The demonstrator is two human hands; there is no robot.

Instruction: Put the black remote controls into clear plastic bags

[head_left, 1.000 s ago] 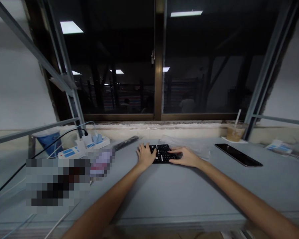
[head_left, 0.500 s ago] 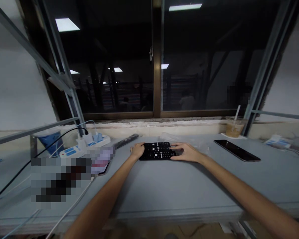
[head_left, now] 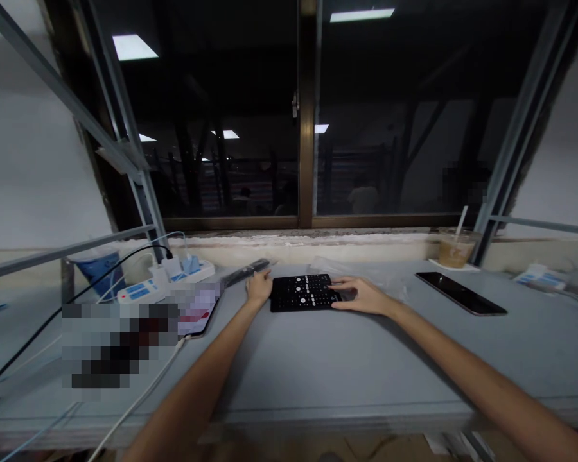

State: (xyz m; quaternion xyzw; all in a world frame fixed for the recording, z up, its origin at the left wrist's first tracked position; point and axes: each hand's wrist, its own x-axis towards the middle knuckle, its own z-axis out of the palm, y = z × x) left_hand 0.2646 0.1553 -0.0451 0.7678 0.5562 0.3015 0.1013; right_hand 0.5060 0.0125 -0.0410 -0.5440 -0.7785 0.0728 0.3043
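A flat black board [head_left: 299, 293] with white round marks and rows of small white print lies on the table in front of me. My right hand [head_left: 359, 295] grips its right side, fingers on the upper part and thumb lower down. Just off the board's left edge, my left hand [head_left: 259, 287] rests with fingers a little apart and nothing visible in it. Beyond that hand lies a long dark item in a clear wrapper [head_left: 245, 272]; whether my fingertips touch it I cannot tell.
At the left are a power strip [head_left: 142, 293] with plugs and cables, a blue bin [head_left: 97, 273] and a lit phone [head_left: 203, 311] on a white cable. To the right lie a dark phone [head_left: 460, 293] and a cup with a straw [head_left: 454, 250]. Clear plastic [head_left: 366, 274] lies behind the board.
My left hand has come off the board's left edge and moved slightly left. My right hand stays on the board, which has hardly moved.
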